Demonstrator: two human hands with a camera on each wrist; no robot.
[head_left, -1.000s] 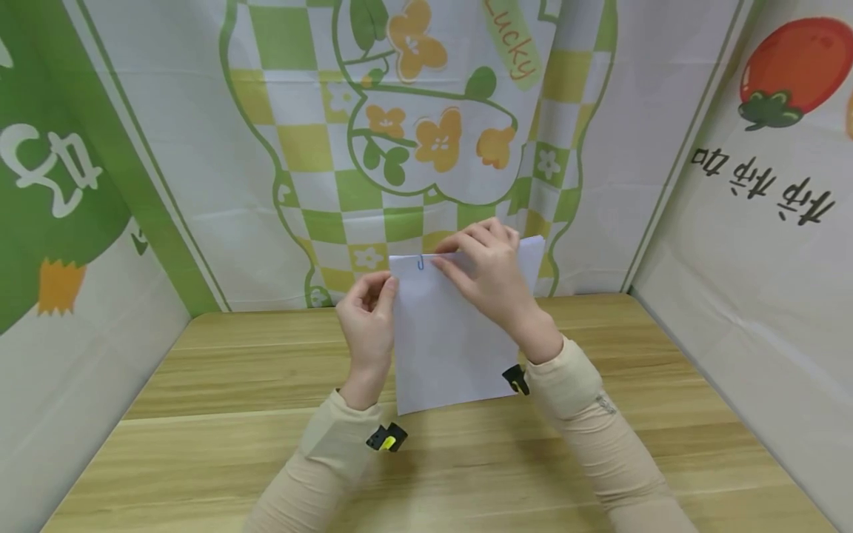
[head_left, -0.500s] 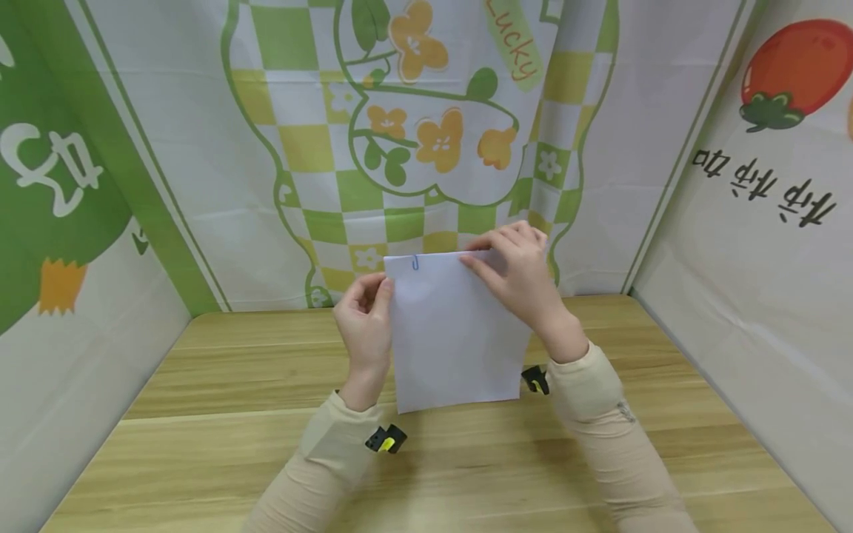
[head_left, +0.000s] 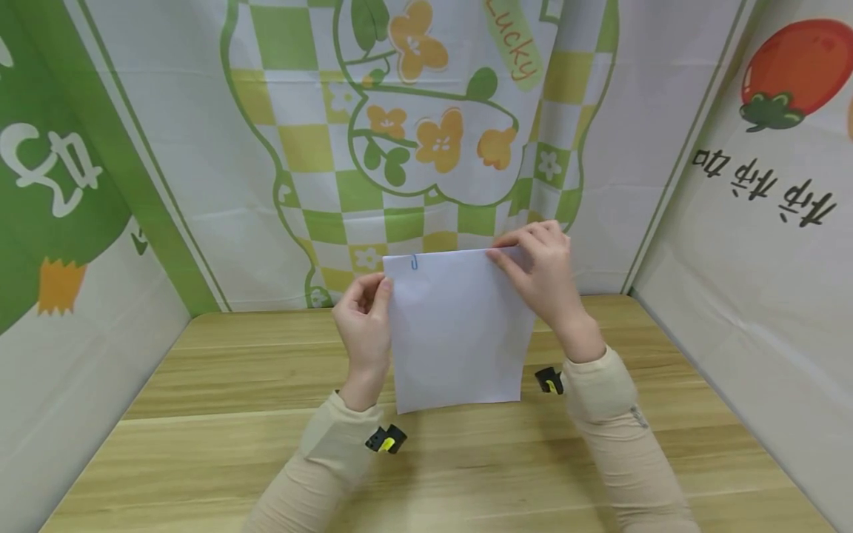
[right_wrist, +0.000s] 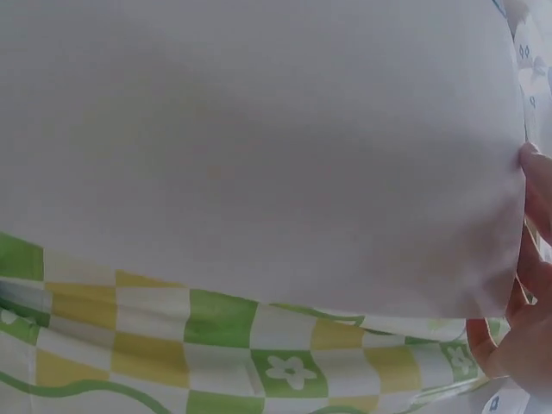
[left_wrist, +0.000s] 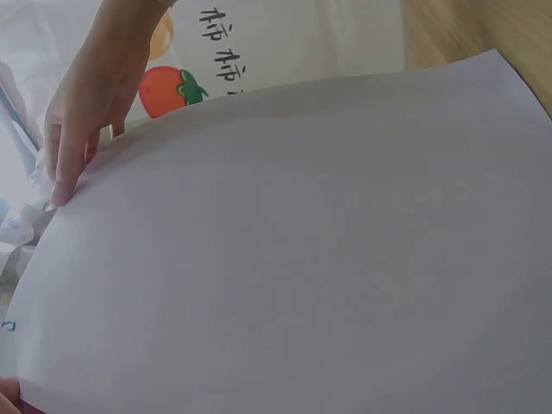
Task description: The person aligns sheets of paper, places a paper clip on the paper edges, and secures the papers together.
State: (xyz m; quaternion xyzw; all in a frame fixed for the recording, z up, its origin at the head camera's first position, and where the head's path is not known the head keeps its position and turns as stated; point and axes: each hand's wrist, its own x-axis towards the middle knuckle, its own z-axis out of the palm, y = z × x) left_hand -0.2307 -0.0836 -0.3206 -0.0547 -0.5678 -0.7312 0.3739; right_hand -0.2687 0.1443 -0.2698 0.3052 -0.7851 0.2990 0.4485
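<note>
White paper [head_left: 460,333] stands upright over the table, facing the head camera. A blue paper clip [head_left: 414,262] sits on its top edge near the left corner. My left hand [head_left: 365,314] pinches the left edge just below that corner, thumb in front. At the top edge toward the right, my right hand [head_left: 543,277] pinches the paper between thumb and fingers. In the left wrist view the paper [left_wrist: 285,250] fills most of the frame, with the right hand [left_wrist: 90,108] at its far edge. The right wrist view shows the right hand's fingers [right_wrist: 535,185] at the paper's edge.
The wooden table [head_left: 233,459] spreads beneath both arms. A green and yellow checked curtain [head_left: 320,178] hangs at the back, and printed white cloth [head_left: 746,244] covers the right side. A black strap piece [head_left: 386,439] sticks out from the left wrist, another [head_left: 549,380] from the right.
My right hand has slid rightward along the paper's top edge, away from the paper clip. The left hand keeps its pinch, and the paper has shifted slightly left.
</note>
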